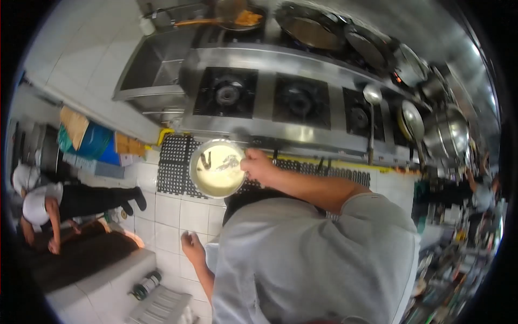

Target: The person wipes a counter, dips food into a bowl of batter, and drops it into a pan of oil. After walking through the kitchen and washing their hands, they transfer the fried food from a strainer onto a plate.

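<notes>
My right hand (260, 167) is closed around the handle of a metal saucepan (194, 183), held above the black floor mat and beside the stove. Inside lies a pale yellow, creamy liquid (215, 181). A dark U-shaped piece (206, 160) and a greyish patch show on its surface; I cannot make out what they are. My left hand (193, 247) hangs low over the tiled floor, away from the pan. Its fingers are slightly bent and apart, with nothing visible in them.
The stove (259, 123) has several burners, with pans (310, 33) along its back. A ladle (372, 124) and steel pots (447, 132) are at the right. A sink (151, 67) adjoins it. Another person (46, 202) bends at the left; a grey plastic stool (161, 306) stands below.
</notes>
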Demonstrator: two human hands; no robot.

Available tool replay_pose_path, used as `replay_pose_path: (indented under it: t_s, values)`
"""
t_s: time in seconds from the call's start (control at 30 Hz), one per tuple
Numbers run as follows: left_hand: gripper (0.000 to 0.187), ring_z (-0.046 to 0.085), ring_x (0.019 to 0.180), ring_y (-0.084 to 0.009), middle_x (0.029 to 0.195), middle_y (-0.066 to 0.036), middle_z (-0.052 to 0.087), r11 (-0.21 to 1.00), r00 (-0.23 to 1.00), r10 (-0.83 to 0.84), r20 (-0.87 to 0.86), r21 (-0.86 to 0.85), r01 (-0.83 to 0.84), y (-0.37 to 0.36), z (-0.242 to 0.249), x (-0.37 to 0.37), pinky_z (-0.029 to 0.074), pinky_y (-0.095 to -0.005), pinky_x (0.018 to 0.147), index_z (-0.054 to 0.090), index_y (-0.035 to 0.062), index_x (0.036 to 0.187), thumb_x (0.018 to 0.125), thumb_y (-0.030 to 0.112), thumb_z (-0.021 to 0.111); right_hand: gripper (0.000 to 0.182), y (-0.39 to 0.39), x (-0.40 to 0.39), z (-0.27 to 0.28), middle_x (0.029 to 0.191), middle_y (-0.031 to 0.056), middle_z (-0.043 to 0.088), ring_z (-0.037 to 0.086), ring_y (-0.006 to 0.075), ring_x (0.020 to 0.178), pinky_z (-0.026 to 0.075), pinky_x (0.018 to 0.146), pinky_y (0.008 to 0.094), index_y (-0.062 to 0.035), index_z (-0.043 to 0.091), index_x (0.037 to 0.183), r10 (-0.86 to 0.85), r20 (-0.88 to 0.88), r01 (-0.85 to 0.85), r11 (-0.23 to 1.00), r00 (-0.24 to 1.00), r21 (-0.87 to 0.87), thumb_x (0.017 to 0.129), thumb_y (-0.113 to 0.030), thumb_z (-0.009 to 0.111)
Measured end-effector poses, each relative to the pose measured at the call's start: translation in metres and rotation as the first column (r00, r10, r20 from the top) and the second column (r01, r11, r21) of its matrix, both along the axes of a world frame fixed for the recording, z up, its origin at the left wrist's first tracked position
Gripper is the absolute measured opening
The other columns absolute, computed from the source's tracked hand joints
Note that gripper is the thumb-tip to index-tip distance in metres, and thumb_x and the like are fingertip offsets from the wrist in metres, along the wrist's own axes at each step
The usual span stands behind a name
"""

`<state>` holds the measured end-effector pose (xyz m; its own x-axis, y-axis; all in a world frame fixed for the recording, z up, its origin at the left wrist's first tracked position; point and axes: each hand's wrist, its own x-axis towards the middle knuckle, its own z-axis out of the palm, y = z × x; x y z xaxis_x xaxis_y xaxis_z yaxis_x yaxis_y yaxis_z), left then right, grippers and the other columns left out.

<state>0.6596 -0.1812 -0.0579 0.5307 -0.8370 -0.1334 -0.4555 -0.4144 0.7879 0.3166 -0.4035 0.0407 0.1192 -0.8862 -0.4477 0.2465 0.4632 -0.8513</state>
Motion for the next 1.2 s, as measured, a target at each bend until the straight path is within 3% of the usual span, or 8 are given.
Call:
replay_pose_path:
  t_s: [0.27, 0.4, 0.53, 0.67, 0.77, 0.87, 0.97, 1.2]
  values:
    - [0.032, 0.064, 0.086, -0.0127, 0.096, -0.009, 0.071, 0.758, 0.738, -0.600, -0.308, 0.077, 0.648, -0.209, -0.067, 0.016, 0.049, -0.0268, 0.075, 0.067, -0.0011, 0.117, 0.103, 0.028, 0.065, 0.021, 0.037, -0.059, 0.016, 0.068, 0.0042, 0.053, 0.046, 0.0119, 0.050, 0.033, 0.042, 0.0273, -0.0107, 0.050, 0.078, -0.529, 0.115, 0.525, 0.849, 0.841, 0.065, 0.080, 0.003, 0.065]
    - [0.050, 0.063, 0.106, -0.0149, 0.118, -0.010, 0.069, 0.532, 0.437, -0.715, -0.546, -0.019, 0.847, -0.293, 0.014, -0.109, 0.050, -0.0286, 0.085, 0.061, 0.0003, 0.132, 0.107, 0.043, 0.057, 0.018, 0.043, -0.097, 0.037, 0.067, 0.0017, 0.052, 0.043, 0.0100, 0.049, 0.031, 0.042, 0.0251, -0.0100, 0.051, 0.078, -0.635, 0.091, 0.638, 0.770, 0.767, 0.004, 0.081, 0.004, 0.063]
    - [0.079, 0.058, 0.131, -0.0325, 0.149, -0.016, 0.052, 0.460, -0.018, -0.438, -0.899, -0.241, 0.855, -0.325, 0.054, -0.242, 0.050, -0.0480, 0.105, 0.030, 0.0071, 0.158, 0.105, 0.063, 0.043, 0.017, 0.043, -0.146, 0.031, 0.066, -0.0002, 0.051, 0.041, 0.0090, 0.049, 0.030, 0.043, 0.0248, -0.0103, 0.051, 0.078, -0.710, 0.053, 0.712, 0.702, 0.702, -0.022, 0.082, 0.003, 0.061]
    - [0.080, 0.058, 0.131, -0.0337, 0.152, -0.017, 0.049, 0.485, 0.043, -0.404, -0.914, -0.174, 0.857, -0.332, 0.072, -0.350, 0.051, -0.0499, 0.104, 0.027, 0.0083, 0.159, 0.103, 0.062, 0.049, 0.018, 0.024, -0.208, 0.016, 0.066, -0.0007, 0.049, 0.041, 0.0089, 0.049, 0.030, 0.043, 0.0259, -0.0107, 0.049, 0.078, -0.732, 0.086, 0.737, 0.675, 0.675, -0.033, 0.085, 0.002, 0.060]
    - [0.072, 0.058, 0.130, -0.0318, 0.149, -0.016, 0.052, 0.620, 0.105, -0.424, -0.900, -0.204, 0.757, -0.339, 0.092, -0.408, 0.053, -0.0522, 0.100, 0.037, 0.0078, 0.152, 0.098, 0.051, 0.056, 0.013, 0.001, -0.268, 0.002, 0.068, 0.0007, 0.053, 0.048, 0.0104, 0.051, 0.036, 0.045, 0.0250, -0.0088, 0.053, 0.081, -0.623, 0.098, 0.628, 0.778, 0.776, -0.027, 0.087, -0.003, 0.062]
    - [0.067, 0.060, 0.128, -0.0299, 0.145, -0.015, 0.056, 0.709, 0.058, -0.331, -0.942, -0.208, 0.674, -0.360, 0.070, -0.452, 0.054, -0.0523, 0.097, 0.042, 0.0082, 0.150, 0.099, 0.051, 0.053, 0.017, -0.031, -0.327, 0.031, 0.071, 0.0064, 0.062, 0.059, 0.0140, 0.057, 0.045, 0.050, 0.0285, -0.0023, 0.061, 0.084, -0.403, -0.300, 0.405, 0.912, 0.865, -0.059, 0.091, -0.016, 0.068]
    - [0.063, 0.061, 0.127, -0.0309, 0.143, -0.017, 0.057, 0.776, 0.105, -0.308, -0.945, -0.186, 0.603, -0.371, 0.067, -0.490, 0.055, -0.0513, 0.097, 0.044, 0.0075, 0.149, 0.102, 0.049, 0.048, 0.041, -0.061, -0.383, 0.069, 0.075, 0.0171, 0.069, 0.069, 0.0277, 0.069, 0.052, 0.064, 0.0411, 0.0033, 0.070, 0.087, -0.199, -0.814, -0.039, 0.964, 0.546, -0.262, 0.094, -0.037, 0.071]
    - [0.071, 0.054, 0.134, -0.0320, 0.146, -0.018, 0.053, 0.847, 0.176, -0.344, -0.922, -0.224, 0.483, -0.395, 0.065, -0.534, 0.051, -0.0556, 0.102, 0.032, 0.0048, 0.156, 0.104, 0.051, 0.048, 0.023, -0.137, -0.410, 0.125, 0.089, 0.0194, 0.071, 0.070, 0.0368, 0.084, 0.052, 0.076, 0.0437, -0.0005, 0.071, 0.098, -0.024, -0.914, -0.589, 0.757, 0.405, -0.281, 0.095, -0.022, 0.065]
